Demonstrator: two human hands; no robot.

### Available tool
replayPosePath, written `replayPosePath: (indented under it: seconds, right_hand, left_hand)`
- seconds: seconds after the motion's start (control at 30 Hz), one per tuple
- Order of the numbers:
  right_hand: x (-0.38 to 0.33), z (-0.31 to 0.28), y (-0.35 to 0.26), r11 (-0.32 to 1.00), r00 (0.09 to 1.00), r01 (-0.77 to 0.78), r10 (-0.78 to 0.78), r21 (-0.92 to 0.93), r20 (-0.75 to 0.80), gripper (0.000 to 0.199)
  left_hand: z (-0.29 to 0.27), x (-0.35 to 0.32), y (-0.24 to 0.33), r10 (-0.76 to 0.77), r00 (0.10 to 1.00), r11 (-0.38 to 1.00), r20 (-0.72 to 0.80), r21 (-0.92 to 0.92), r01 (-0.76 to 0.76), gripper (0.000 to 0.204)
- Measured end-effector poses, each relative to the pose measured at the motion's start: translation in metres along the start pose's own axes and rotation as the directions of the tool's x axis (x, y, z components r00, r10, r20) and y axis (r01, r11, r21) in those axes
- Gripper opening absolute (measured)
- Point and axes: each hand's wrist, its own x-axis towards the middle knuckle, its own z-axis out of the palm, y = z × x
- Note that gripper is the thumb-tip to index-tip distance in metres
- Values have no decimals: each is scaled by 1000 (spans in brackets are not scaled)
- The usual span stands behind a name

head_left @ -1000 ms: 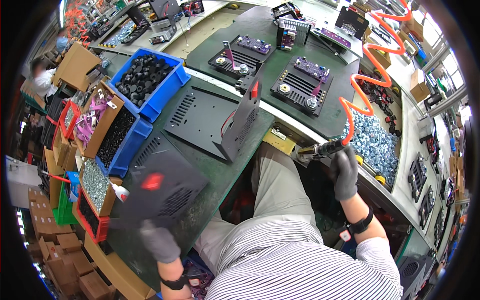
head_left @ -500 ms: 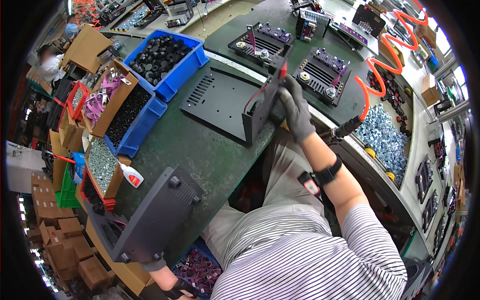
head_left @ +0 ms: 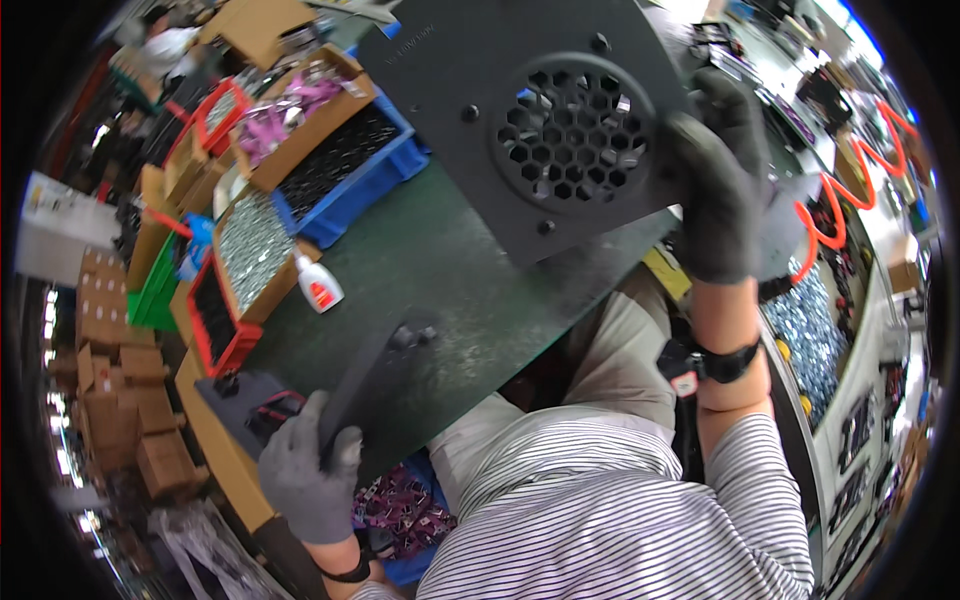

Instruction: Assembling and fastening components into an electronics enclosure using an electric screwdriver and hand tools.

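Observation:
In a grey glove, my right hand (head_left: 718, 185) grips the right edge of a black sheet-metal casing (head_left: 450, 65), raised and tilted over the bench. Its face has a round honeycomb vent and small black studs. My left hand (head_left: 312, 470), also gloved, pinches the edge of a second black metal casing (head_left: 365, 375) at the bench's near left corner. That casing is seen nearly edge-on and blurred, its feet toward the bench's middle, with red and black wires (head_left: 275, 408) inside.
On the left stand a blue bin (head_left: 345, 200) of black parts, a carton of purple-wrapped pieces (head_left: 290, 115), small screws (head_left: 255, 245) and a red tray (head_left: 240, 345). A white glue bottle (head_left: 318, 283) lies nearby. Orange coiled hose (head_left: 835, 215) and metal nuts (head_left: 800, 325) are at right.
My right hand has lifted its casing off the bench and turned the vented face into view. The left casing has swung edge-on, and my left hand has come up from underneath it.

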Motion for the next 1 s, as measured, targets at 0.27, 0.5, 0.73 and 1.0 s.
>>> replayPosePath:
  seconds: [0.27,0.5,0.73,1.0]
  right_hand:
    - [-12,82,14,569,777,518,-2,-638,630,28]
    - [-31,105,50,502,741,562,47,-657,669,24]
    - [-30,108,53,477,734,617,-64,-625,676,26]
    - [-31,108,56,479,734,626,-97,-615,672,25]
  left_hand:
    - [-5,18,-19,109,994,994,1,-31,-109,38]
    - [-8,14,-20,209,978,978,6,18,-209,36]
    - [-10,2,-22,322,947,944,8,-75,-321,32]
    - [-29,-7,-31,250,919,946,-305,-123,-299,35]
